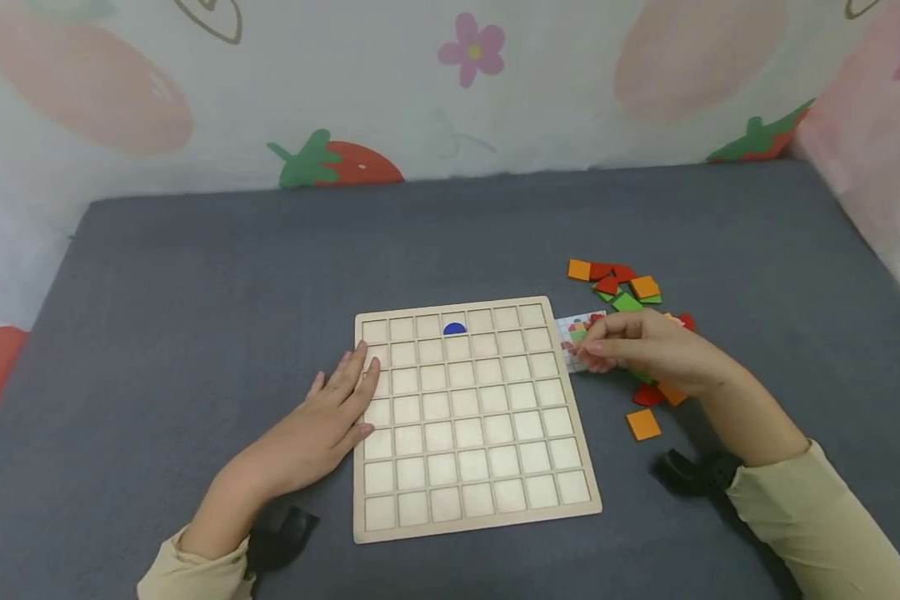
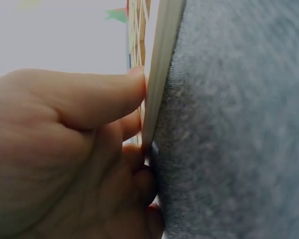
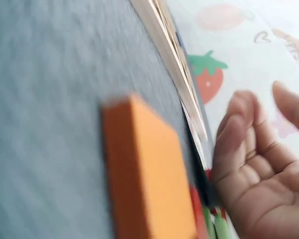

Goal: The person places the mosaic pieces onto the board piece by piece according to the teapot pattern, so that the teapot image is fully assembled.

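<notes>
A square wooden grid board [image 1: 465, 421] lies on the grey cloth. One blue half-round piece [image 1: 454, 328] sits in a cell of its far row. My left hand [image 1: 318, 429] rests on the board's left edge with fingers spread; in the left wrist view its thumb [image 2: 104, 97] touches the rim. Just right of the board, my right hand [image 1: 637, 346] hovers over a printed pattern card [image 1: 570, 333], covering part of it. The right wrist view shows its thumb [image 3: 291, 107] apart from loosely bent fingers [image 3: 234, 134], with nothing visible between them.
Red, green and orange flat pieces lie scattered around and under the right hand, among them a green one [image 1: 627, 302] and a red one [image 1: 648, 395]. An orange square [image 1: 643, 424] lies nearest the right sleeve. A strawberry-print curtain [image 1: 540, 100] hangs behind the table.
</notes>
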{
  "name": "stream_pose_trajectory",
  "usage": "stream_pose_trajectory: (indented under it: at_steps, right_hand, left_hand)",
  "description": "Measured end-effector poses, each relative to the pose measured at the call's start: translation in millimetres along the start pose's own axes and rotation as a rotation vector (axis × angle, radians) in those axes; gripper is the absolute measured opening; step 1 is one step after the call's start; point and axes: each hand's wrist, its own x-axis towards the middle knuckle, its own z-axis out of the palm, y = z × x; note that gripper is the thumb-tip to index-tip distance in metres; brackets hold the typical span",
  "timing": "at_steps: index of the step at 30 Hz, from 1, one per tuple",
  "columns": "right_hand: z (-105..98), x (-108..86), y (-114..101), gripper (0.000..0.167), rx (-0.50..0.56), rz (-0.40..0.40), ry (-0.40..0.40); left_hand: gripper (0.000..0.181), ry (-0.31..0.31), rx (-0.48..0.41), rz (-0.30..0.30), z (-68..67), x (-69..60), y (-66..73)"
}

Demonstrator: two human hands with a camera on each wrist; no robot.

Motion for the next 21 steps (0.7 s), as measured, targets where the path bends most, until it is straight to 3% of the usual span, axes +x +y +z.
stream_pose_trajectory:
  at_steps: [7,14,21]
  right_hand:
    - [-20.7,-8.3,-9.3,0.017,0.035,-0.068,0.089]
    - [-38.4,-15.0,-10.4,0.017,-0.078,0.006,0.246]
    - [-47.5,-24.1,-8.1,0.016,-0.083,-0.011,0.303]
  left_hand:
    - [0.064,0.017,-0.002,0.010,0.1,0.0,0.7]
    - [0.063,0.062,0.019,0.011,4.9,1.0,4.8]
    - [0.064,0.075,0.025,0.001,6.0,-1.4,6.4]
